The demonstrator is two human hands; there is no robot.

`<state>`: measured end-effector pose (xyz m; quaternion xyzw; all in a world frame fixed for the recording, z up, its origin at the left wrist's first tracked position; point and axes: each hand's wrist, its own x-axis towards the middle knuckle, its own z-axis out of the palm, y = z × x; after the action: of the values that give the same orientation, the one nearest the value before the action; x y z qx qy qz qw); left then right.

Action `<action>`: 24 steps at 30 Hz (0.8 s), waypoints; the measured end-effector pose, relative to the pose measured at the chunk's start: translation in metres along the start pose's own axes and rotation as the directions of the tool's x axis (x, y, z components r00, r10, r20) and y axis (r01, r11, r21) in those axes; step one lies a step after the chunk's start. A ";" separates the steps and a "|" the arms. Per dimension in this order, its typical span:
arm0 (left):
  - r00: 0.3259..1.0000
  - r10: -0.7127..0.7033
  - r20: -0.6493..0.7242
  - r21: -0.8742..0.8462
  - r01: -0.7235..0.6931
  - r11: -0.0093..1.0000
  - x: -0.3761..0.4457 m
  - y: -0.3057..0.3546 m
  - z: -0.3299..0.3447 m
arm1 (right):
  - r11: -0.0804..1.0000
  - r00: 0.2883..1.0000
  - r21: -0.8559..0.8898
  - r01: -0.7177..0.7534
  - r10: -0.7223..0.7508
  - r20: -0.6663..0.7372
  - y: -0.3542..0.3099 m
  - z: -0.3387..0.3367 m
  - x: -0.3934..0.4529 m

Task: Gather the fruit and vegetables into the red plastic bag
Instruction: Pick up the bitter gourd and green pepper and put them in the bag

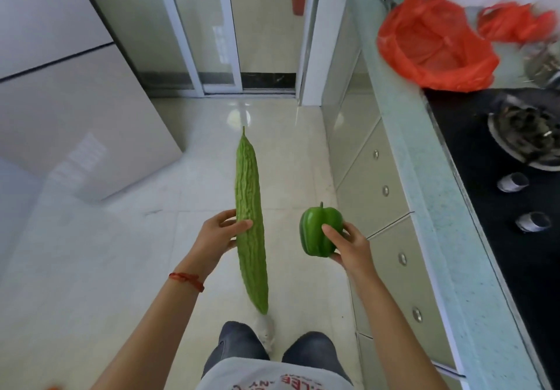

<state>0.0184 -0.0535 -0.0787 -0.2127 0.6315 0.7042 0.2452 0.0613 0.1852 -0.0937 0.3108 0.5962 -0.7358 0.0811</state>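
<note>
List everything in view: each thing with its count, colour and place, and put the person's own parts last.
bitter gourd: one, light green, upright over the floor, in the left hand's grip
bell pepper: one, dark green, in the right hand's grip
red plastic bag: one, red-orange, open-mouthed on the counter's far end
second red bag: one, red-orange, blurred, behind the first
counter: one, pale green, along the right
gas burner: one, dark metal, on the black hob
hob knobs: two, grey, nearer than the burner
drawer knobs: five, silver, below the counter
left hand: one, red string at the wrist
right hand: one
</note>
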 end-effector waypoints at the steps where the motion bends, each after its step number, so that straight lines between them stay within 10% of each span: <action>1: 1.000 -0.002 0.000 -0.004 0.002 1.000 0.007 0.004 -0.003 | 1.000 1.000 -0.005 0.000 0.000 0.002 -0.003 0.005 0.006; 24: 1.000 0.017 0.013 0.006 -0.017 1.000 0.245 0.183 0.076 | 0.999 1.000 0.039 -0.010 0.010 -0.006 -0.182 0.040 0.265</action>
<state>-0.2863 0.0261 -0.0758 -0.2021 0.6338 0.7058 0.2436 -0.2530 0.2646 -0.0865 0.3176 0.5804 -0.7459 0.0768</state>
